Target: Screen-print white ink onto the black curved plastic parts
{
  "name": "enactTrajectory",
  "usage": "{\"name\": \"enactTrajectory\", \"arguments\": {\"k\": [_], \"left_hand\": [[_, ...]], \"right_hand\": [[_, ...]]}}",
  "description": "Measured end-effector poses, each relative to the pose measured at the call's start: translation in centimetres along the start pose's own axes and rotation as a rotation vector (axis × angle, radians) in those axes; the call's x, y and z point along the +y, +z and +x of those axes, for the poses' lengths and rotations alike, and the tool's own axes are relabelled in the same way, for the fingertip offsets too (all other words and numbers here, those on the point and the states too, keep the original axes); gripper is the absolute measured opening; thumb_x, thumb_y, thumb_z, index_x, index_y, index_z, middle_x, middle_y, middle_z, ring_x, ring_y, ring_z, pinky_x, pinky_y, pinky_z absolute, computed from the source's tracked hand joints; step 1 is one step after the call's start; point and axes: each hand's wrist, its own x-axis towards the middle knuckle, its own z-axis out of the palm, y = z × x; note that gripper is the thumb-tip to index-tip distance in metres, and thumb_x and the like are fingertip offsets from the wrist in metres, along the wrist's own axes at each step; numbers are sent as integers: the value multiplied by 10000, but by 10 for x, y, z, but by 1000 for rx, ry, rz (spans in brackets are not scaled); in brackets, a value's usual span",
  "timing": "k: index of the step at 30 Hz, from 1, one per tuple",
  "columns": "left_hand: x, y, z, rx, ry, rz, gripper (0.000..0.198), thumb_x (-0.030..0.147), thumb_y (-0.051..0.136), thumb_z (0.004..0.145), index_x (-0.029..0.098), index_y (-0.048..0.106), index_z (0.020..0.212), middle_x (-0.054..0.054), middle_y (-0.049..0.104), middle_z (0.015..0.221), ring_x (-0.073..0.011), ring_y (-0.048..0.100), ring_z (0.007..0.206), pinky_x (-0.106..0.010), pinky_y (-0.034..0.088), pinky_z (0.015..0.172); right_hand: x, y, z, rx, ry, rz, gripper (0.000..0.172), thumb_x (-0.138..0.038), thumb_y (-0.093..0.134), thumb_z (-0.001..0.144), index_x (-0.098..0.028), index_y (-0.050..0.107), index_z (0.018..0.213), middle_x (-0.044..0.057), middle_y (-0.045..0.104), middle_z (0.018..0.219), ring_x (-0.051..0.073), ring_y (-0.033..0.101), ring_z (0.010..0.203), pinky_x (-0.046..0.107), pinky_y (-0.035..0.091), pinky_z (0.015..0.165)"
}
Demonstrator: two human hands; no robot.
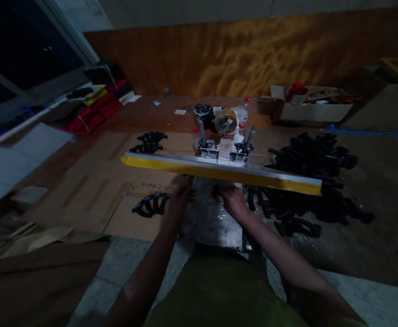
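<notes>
My right hand (233,200) is over the metal plate of a small bench machine (212,222), its fingers curled at a small dark thing I cannot make out. At the plate's left edge, my left hand (180,193) is in deep shadow and its fingers are hard to see. Just left of it, black curved handle-like pieces (151,204) lie in a row on cardboard. Behind both hands stand the machine's clamps (238,155) with upright posts. A long yellow and white bar (219,171) crosses the view above the hands and hides part of the machine.
A large heap of black curved pieces (308,159) lies on the right. Another small group (147,147) is at the back left. Behind the machine are a tape roll (226,120) and a plastic bottle (244,113). An open cardboard box (313,112) stands at the back right.
</notes>
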Motion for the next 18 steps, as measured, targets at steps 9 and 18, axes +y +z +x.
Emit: {"name": "enactTrajectory", "arguments": {"k": [9, 18], "left_hand": [[90, -21, 47, -12, 327, -61, 361, 525, 551, 861, 173, 603, 802, 23, 569, 611, -96, 539, 526, -200, 442, 496], [88, -20, 47, -126, 305, 0, 530, 613, 429, 920, 149, 684, 900, -20, 633, 625, -151, 621, 600, -265, 527, 605]], "right_hand": [[-17, -2, -1, 10, 94, -128, 419, -229, 458, 963, -188, 591, 1358, 147, 605, 1330, 299, 494, 1200, 424, 337, 1022], [-24, 5, 12, -107, 29, -56, 512, -416, 588, 944, -232, 513, 1415, 113, 459, 1514, 300, 397, 1383, 508, 291, 1146]]}}
